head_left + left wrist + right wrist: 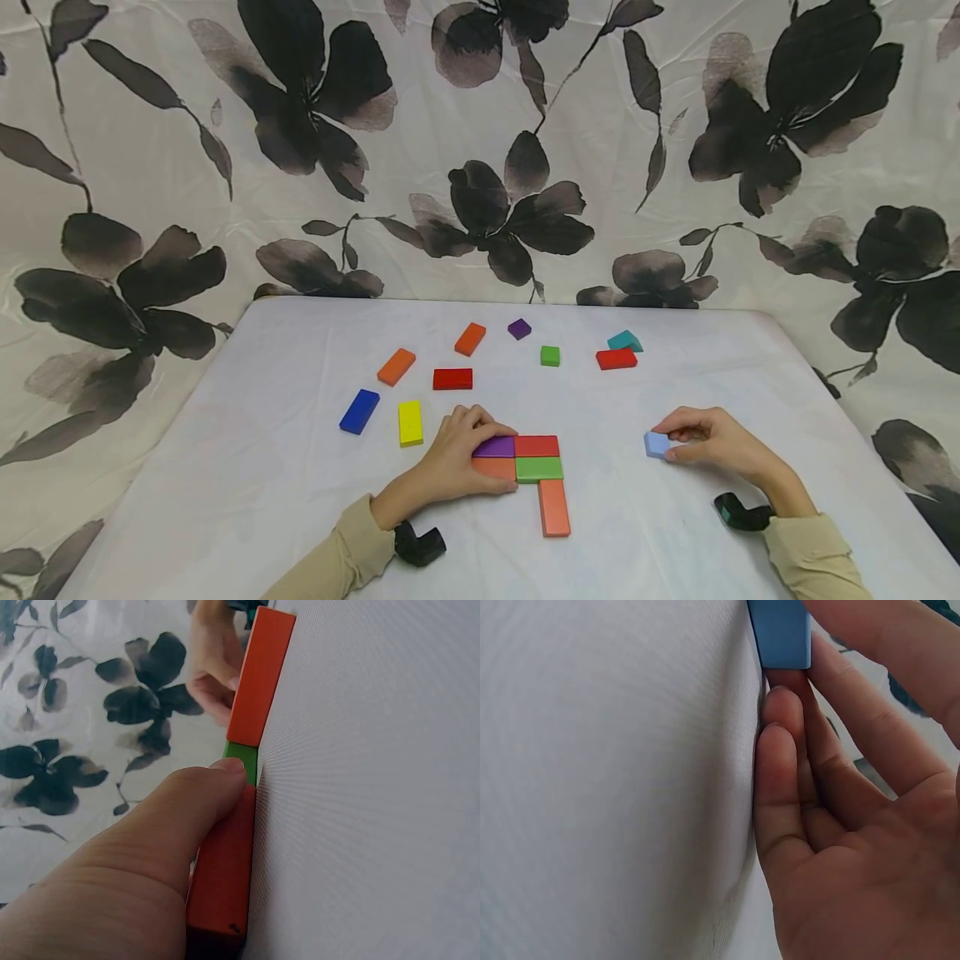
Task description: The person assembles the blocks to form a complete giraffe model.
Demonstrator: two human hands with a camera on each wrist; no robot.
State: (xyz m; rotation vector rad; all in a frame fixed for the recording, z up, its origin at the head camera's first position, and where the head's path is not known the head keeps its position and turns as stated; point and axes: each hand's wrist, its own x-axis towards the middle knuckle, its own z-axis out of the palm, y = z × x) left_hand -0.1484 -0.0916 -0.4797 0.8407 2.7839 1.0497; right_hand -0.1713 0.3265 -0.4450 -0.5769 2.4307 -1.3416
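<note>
My left hand (456, 454) spans a flat group of blocks, its index finger along the purple block (493, 447) and its thumb against the near side of the orange block (494, 468). In the left wrist view the thumb tip reaches the green block (242, 754). A red block (537, 446) and a longer green block (538, 470) adjoin them on the right. Another orange block (554, 508) extends from the green one towards me. To the right, my right hand (712, 442) pinches a light blue block (657, 445) between thumb and fingers, low at the white tabletop.
Loose blocks lie beyond the hands: blue (359, 412), yellow (410, 423), two orange (396, 367), red (453, 379), purple (519, 329) and small green (550, 356). A second red block (617, 359) lies against a teal block (626, 340). Floral cloth (495, 208) hangs behind.
</note>
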